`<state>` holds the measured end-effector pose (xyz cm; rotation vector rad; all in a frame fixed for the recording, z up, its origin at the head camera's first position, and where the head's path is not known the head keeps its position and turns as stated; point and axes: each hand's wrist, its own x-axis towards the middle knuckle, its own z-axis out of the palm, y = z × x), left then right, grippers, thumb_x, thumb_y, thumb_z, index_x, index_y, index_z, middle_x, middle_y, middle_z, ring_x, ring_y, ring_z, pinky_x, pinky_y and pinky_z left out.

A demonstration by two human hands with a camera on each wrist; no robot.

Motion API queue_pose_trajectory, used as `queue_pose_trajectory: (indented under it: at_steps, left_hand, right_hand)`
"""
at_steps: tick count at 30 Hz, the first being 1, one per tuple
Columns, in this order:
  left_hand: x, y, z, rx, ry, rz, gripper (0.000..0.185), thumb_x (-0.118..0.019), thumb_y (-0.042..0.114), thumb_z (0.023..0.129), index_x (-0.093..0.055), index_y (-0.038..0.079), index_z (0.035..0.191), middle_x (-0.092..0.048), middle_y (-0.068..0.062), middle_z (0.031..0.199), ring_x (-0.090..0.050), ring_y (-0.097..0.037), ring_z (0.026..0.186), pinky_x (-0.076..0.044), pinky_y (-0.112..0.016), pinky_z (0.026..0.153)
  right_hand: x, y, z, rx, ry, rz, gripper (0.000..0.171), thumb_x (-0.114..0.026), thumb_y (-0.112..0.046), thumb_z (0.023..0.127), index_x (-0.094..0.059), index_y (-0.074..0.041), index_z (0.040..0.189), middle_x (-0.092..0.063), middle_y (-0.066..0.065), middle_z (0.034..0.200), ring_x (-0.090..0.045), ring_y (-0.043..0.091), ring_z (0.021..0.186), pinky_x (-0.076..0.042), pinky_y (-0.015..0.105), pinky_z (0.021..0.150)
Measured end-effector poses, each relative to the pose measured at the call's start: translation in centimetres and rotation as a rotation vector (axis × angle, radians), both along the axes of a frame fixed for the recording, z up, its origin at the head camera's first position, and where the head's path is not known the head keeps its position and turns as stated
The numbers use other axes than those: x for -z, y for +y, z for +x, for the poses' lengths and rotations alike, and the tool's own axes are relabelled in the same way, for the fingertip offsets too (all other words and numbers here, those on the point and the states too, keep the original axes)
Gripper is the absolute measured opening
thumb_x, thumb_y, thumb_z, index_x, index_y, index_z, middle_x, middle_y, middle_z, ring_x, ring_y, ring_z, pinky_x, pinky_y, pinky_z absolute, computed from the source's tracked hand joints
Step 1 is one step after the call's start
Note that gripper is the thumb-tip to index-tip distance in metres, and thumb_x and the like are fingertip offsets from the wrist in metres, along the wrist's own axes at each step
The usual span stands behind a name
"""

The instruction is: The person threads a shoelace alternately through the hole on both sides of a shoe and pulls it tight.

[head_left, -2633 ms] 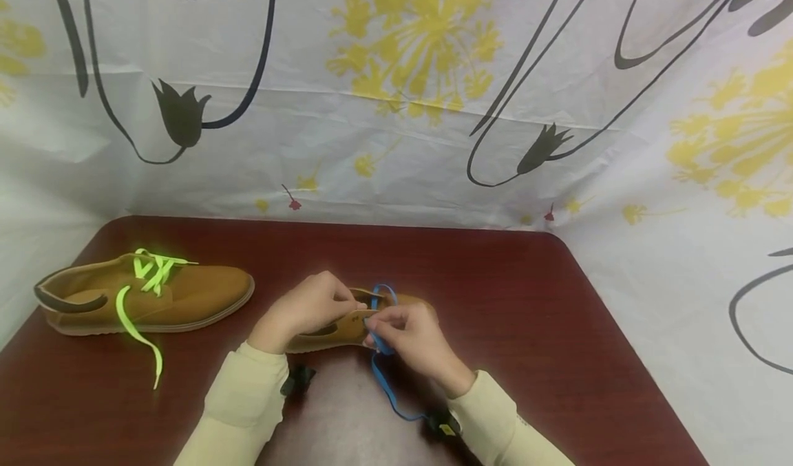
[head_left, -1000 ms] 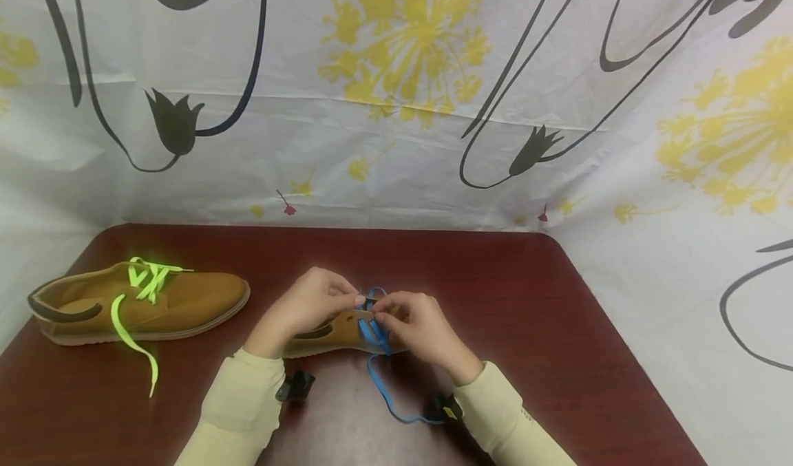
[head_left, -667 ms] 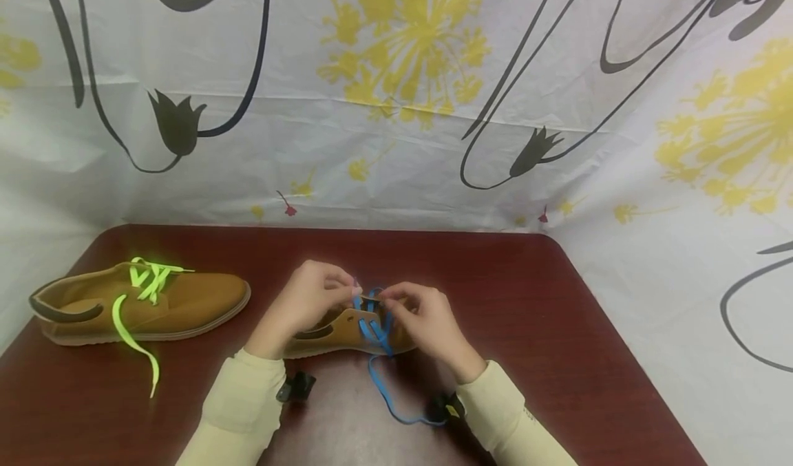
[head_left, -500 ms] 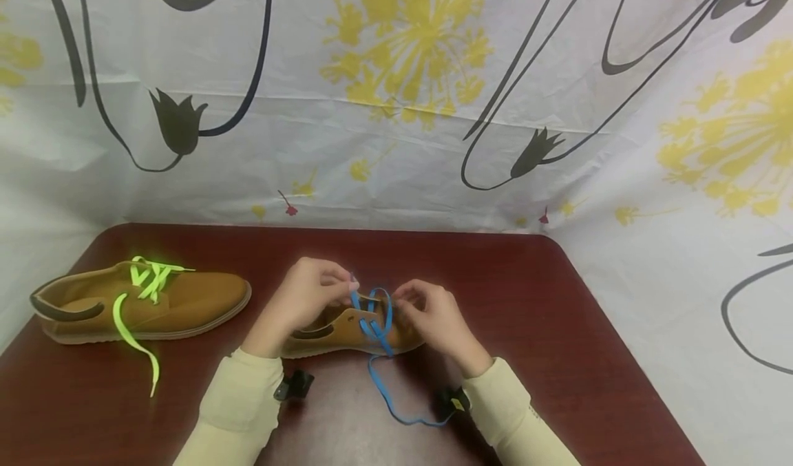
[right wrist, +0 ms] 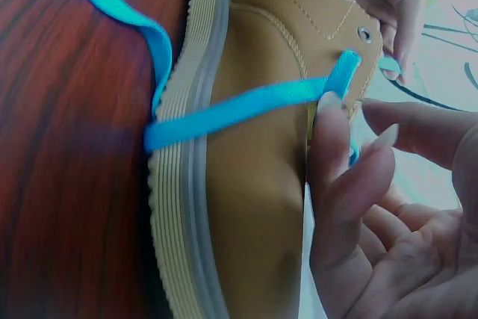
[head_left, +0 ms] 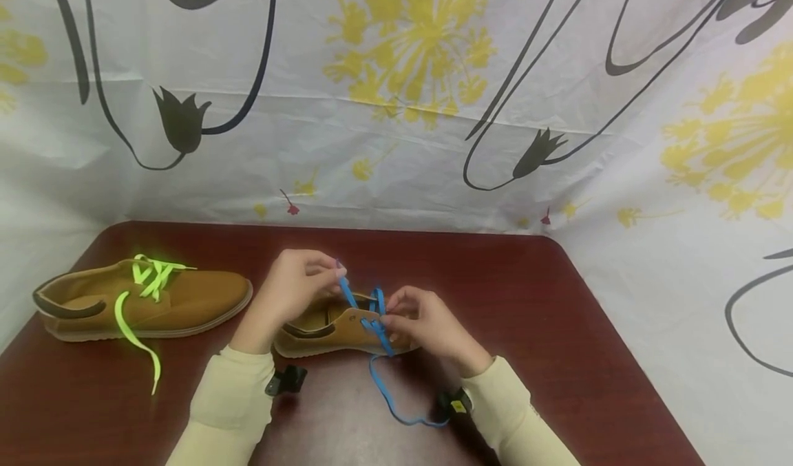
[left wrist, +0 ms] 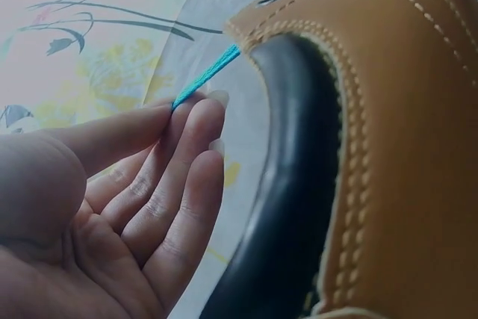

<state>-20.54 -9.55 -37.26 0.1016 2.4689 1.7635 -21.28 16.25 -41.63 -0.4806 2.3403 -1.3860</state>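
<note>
A tan shoe [head_left: 347, 335] with a blue shoelace [right wrist: 246, 106] partly threaded through its eyelets stands on the table, toe to the right. Over its opening, my left hand [head_left: 294, 287] pinches the lace's end between thumb and fingertips and draws it up taut. In the left wrist view that lace end [left wrist: 205, 78] runs from behind the shoe's flap to the left hand [left wrist: 134, 199]. My right hand [head_left: 427, 321] grips the flap's edge beside the threaded lace. The right wrist view has these fingertips [right wrist: 328, 117] against the flap, near an unlaced eyelet [right wrist: 364, 34].
Another tan shoe [head_left: 204, 301] with a lime-green lace [head_left: 133, 332] stands at the left of the dark red table [head_left: 514, 356]. The blue lace's other end trails onto the table in front. Patterned white sheeting [head_left: 396, 156] rises behind the table.
My left hand has moved left and up, pulling out more of the lace end. The right hand let go, moved right, then came back to the flap. The flap's lace loop has narrowed.
</note>
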Motion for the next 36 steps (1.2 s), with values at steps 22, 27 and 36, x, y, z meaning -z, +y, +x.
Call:
queue_pose_trajectory:
  at_steps: [22,27,36]
  left_hand:
    - [-0.7,-2.1,0.2,-0.191,0.099,-0.051,0.028,-0.068,0.023,0.098,-0.072,-0.001,0.111,-0.078,-0.018,0.098,-0.077,-0.021,0.080,-0.062,-0.031,0.076]
    - [-0.9,-2.5,0.2,-0.234,0.111,-0.005,0.031,-0.068,0.025,0.098,-0.071,-0.002,0.112,-0.077,-0.020,0.102,-0.075,-0.010,0.076,-0.062,-0.028,0.078]
    - [-1.2,-2.8,0.2,-0.347,0.199,0.074,0.031,-0.069,0.025,0.097,-0.072,-0.002,0.112,-0.077,-0.019,0.104,-0.072,-0.001,0.075,-0.060,-0.021,0.076]
  right_hand:
    - [0.7,0.3,-0.5,0.020,-0.156,-0.057,0.024,-0.071,-0.031,0.095,-0.075,-0.014,0.112,-0.069,0.002,0.081,-0.058,0.014,0.068,-0.045,0.028,0.056]
    - [0.7,0.1,-0.4,-0.021,-0.122,-0.026,0.019,-0.071,-0.029,0.095,-0.077,-0.016,0.108,-0.071,0.001,0.090,-0.060,0.013,0.071,-0.053,0.031,0.060]
    - [0.5,0.1,-0.2,-0.024,-0.162,-0.060,0.020,-0.072,-0.026,0.095,-0.075,-0.010,0.107,-0.069,0.003,0.085,-0.059,0.013,0.068,-0.061,0.036,0.069]
